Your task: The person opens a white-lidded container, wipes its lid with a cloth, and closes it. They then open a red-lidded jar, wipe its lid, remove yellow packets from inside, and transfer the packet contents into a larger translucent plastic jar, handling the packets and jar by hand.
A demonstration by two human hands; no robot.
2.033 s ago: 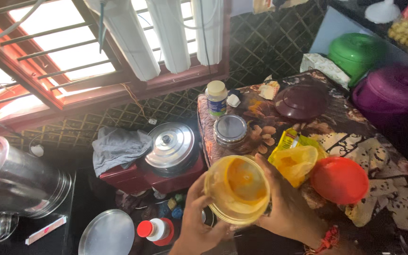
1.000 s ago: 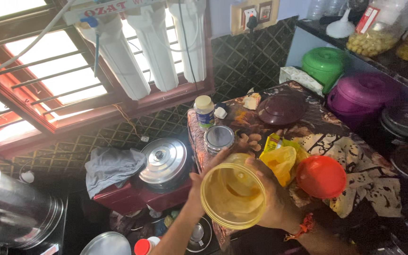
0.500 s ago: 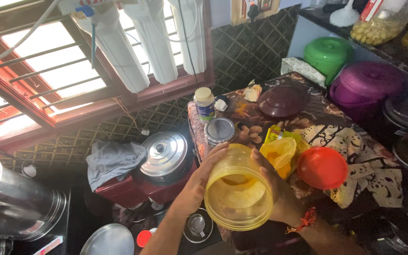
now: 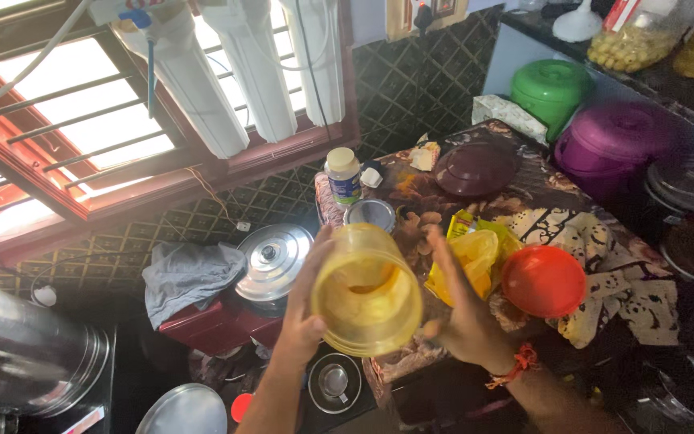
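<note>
Jar (image 4: pixel 367 293): yellow translucent plastic, lidless, tilted with its mouth toward the camera; yellowish residue coats the inside wall. Held in the air between both hands, above the near edge of the tabletop (image 4: pixel 604 233).
Left hand (image 4: pixel 303 309): grip wrapped on the jar's left side, thumb up along the wall.
Right hand (image 4: pixel 463 309): fingers spread, palm at the jar's right side; whether it presses the wall cannot be told.
Handling, as a judgement: the wall looks slick, so a firm two-sided hold, mouth kept raised, would suit.
Nearby: orange lid (image 4: pixel 544 280) and yellow bag (image 4: pixel 475 253) just right; steel tin (image 4: pixel 369 214) and bottle (image 4: pixel 342 174) beyond; pot lid (image 4: pixel 273 261) and grey cloth (image 4: pixel 186 277) left.
</note>
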